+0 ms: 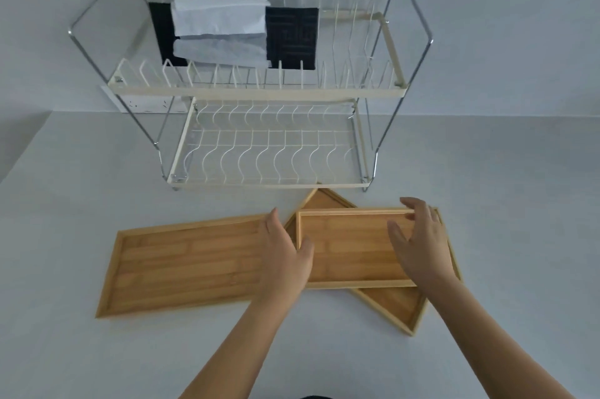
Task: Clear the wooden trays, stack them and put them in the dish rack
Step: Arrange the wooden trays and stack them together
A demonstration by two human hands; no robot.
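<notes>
Three wooden trays lie on the white table in front of a two-tier wire dish rack (pixel 259 93). The left tray (pixel 181 265) lies flat by itself. A smaller top tray (pixel 350 246) rests across a turned bottom tray (pixel 399 304). My left hand (pixel 285 252) holds the top tray's left edge, thumb over the rim. At the tray's right end, my right hand (pixel 418 242) has its fingers on the far rim and its thumb inside. All three trays hold nothing.
White cloths (pixel 217 28) and black mats (pixel 292 36) lie on the rack's upper shelf. The lower shelf (pixel 266 151) holds nothing. A white socket strip (pixel 146 103) sits behind the rack against the wall. The table's left edge runs diagonally at far left.
</notes>
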